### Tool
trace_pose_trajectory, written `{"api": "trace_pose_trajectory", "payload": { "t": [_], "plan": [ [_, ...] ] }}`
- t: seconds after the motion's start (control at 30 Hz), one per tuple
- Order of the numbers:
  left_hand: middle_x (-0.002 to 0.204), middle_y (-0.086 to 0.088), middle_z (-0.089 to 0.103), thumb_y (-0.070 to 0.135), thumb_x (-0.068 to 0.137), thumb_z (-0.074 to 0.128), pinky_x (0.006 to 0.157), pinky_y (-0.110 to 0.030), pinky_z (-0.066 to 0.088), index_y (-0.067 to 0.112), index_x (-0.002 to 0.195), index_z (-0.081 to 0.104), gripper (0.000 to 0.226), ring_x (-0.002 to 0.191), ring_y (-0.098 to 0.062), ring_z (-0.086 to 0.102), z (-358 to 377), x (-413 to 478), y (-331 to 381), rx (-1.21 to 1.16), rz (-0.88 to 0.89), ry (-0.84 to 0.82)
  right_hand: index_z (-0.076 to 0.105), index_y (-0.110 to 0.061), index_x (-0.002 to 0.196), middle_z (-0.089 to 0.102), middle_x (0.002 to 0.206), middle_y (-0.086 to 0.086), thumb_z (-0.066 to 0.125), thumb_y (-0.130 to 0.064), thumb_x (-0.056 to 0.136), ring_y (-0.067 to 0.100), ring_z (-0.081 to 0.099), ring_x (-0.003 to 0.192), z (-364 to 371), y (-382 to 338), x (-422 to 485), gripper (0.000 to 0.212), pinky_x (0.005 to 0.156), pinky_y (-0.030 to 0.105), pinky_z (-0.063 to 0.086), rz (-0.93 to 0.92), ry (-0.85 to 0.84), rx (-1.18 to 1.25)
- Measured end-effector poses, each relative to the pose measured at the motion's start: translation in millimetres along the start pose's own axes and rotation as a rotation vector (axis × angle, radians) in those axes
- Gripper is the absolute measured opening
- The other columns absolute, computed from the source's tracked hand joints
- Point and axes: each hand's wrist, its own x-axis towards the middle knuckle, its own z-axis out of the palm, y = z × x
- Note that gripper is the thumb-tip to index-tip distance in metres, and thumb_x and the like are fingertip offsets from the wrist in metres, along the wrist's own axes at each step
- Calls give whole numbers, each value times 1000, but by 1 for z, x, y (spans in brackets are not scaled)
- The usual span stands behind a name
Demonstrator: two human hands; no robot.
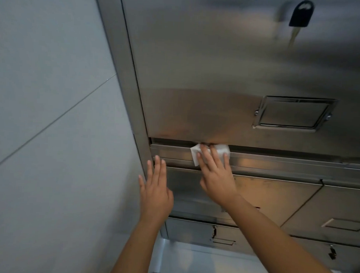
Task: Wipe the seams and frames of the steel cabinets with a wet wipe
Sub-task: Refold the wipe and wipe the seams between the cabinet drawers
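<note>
A steel cabinet (208, 66) fills the view, with a tall upper door above a horizontal frame rail (276, 162). A dark seam (170, 140) runs between the door's lower edge and the rail. My right hand (214, 172) presses a white wet wipe (196, 154) flat against the rail at the seam, fingers straight, fingertips reaching into the gap. My left hand (156, 188) rests with straight fingers on the cabinet's left vertical frame (124, 63) and the lower door, holding nothing.
A grey tiled wall (49, 111) stands close on the left. A black key fob (301, 15) hangs from the upper door's lock. A recessed handle (292, 113) sits on the upper door. Lower doors (336, 205) with locks lie below, above a pale floor (191, 261).
</note>
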Motion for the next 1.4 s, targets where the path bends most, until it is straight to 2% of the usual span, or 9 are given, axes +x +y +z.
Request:
{"api": "trace_pose_trajectory", "payload": {
  "t": [0.1,0.2,0.3,0.4,0.5,0.7,0.9,1.1,1.4],
  "plan": [
    [153,-4,6,-1,73,52,105,-53,2,9,147,12,85,141,-28,6,0,-6,15,-91,-10,-18,51,-6,132,35,145,13,81,-19,50,32,29,131,-5,33,-15,88,96,63,34,-47,13,-44],
    [153,-7,14,5,71,47,101,-58,5,11,147,13,84,140,-28,12,3,-11,26,-82,-15,-28,39,-8,136,27,147,13,81,-18,53,32,26,134,-7,72,-41,94,101,62,26,-41,39,-99],
    [155,-5,9,6,74,46,104,-57,5,16,148,6,84,142,-27,7,9,-18,45,-107,-35,-44,38,-8,136,26,147,14,80,-17,58,34,26,133,-11,91,-52,89,100,62,20,-33,33,-91],
    [156,-1,0,2,78,54,109,-56,5,16,148,3,88,143,-24,-4,15,-21,73,-141,-25,-78,49,-7,132,28,145,13,81,-20,55,35,29,131,-15,86,-49,84,98,64,29,-11,0,-48],
    [156,-5,7,1,75,59,105,-56,3,13,148,9,90,143,-25,1,18,-20,95,-131,17,-121,53,-7,130,29,144,11,80,-19,53,31,30,130,-20,98,-51,83,95,61,36,-40,-20,-47],
    [148,7,-28,8,89,41,107,-40,-19,24,140,-19,80,137,-17,-28,10,-24,123,-81,12,-128,37,-10,137,28,146,14,79,-13,57,34,26,134,-27,153,-90,90,101,62,20,41,-51,-75],
    [143,7,-39,13,93,33,106,-40,-21,25,131,-33,78,133,-17,-36,1,-30,150,-21,-4,-197,47,-4,132,30,145,15,79,-17,55,36,25,133,-33,147,-90,85,97,63,32,91,-94,-11],
    [142,7,-40,15,94,32,104,-40,-22,25,131,-34,76,134,-18,-34,-3,-33,166,12,0,-223,57,-2,125,27,146,11,79,-14,55,31,24,134,-39,165,-98,75,97,63,31,55,-96,-35],
    [140,7,-40,15,94,34,103,-38,-23,23,133,-30,75,134,-19,-34,-8,-37,189,7,36,-227,56,1,125,32,146,9,78,-12,52,30,27,133,-46,173,-106,77,95,63,35,104,-129,-40]
  ]
}}
